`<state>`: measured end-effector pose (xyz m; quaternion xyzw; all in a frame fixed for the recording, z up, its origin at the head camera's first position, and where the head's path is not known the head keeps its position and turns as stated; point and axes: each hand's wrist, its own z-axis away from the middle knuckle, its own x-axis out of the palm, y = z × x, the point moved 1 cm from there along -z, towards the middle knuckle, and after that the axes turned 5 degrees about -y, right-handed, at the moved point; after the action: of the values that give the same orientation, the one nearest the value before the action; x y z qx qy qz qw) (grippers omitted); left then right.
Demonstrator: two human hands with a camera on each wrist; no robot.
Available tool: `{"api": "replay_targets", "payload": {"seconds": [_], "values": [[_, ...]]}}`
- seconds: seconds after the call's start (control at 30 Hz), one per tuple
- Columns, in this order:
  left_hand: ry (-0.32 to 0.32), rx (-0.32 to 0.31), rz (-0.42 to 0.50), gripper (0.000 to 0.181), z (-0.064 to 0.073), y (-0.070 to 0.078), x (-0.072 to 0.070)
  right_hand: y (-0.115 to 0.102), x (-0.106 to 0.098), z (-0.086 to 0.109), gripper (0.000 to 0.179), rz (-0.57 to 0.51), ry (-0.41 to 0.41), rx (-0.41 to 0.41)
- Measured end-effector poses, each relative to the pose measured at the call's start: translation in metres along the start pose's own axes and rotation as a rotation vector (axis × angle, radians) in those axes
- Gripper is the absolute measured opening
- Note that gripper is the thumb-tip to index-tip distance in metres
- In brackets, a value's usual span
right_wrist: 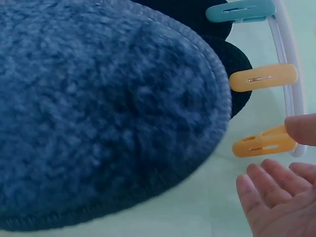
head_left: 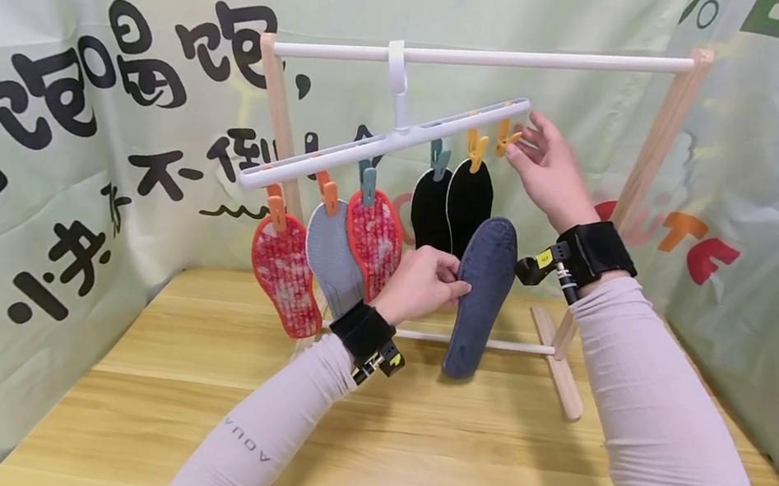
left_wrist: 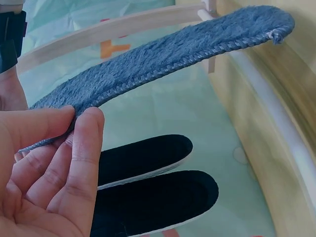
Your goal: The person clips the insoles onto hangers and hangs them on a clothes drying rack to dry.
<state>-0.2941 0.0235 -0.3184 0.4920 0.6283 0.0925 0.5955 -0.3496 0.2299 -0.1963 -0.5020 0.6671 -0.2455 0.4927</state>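
Note:
My left hand (head_left: pixel 424 285) pinches the edge of a fuzzy blue-grey insole (head_left: pixel 482 298) between thumb and fingers. In the left wrist view, the insole (left_wrist: pixel 173 54) shows a stitched rim along its side. The insole hangs free of any clip, toe end up. At the right end of the white hanger (head_left: pixel 404 141), my right hand (head_left: pixel 556 171) is beside a yellow clip (head_left: pixel 504 136). Its thumb touches the clip's handle in the right wrist view; the other fingers (right_wrist: pixel 269 182) are spread apart from the clip (right_wrist: pixel 264 145), which holds nothing.
Two black insoles (head_left: pixel 471 196) hang from a teal and a yellow clip. Left of them hang red-patterned insoles (head_left: pixel 288 274) and a grey one (head_left: pixel 334 252). The hanger tilts, right end up, on a rack's white rod (head_left: pixel 490 59) above a wooden table (head_left: pixel 404 461).

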Motion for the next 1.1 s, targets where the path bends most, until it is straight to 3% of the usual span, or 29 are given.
{"api": "replay_targets", "payload": {"seconds": [0.4,0.63,1.1], "values": [[-0.011,0.027,0.019,0.012,-0.006,0.006,-0.001,-0.002,0.001,0.003,0.066,0.047,0.027,-0.017],[0.004,0.038,-0.021,0.014,-0.006,0.007,-0.001,0.001,0.0,0.01,0.059,0.114,0.045,-0.02],[-0.003,0.057,-0.009,0.013,-0.006,0.007,-0.002,0.0,0.0,0.022,0.051,-0.023,0.077,-0.032]]}}
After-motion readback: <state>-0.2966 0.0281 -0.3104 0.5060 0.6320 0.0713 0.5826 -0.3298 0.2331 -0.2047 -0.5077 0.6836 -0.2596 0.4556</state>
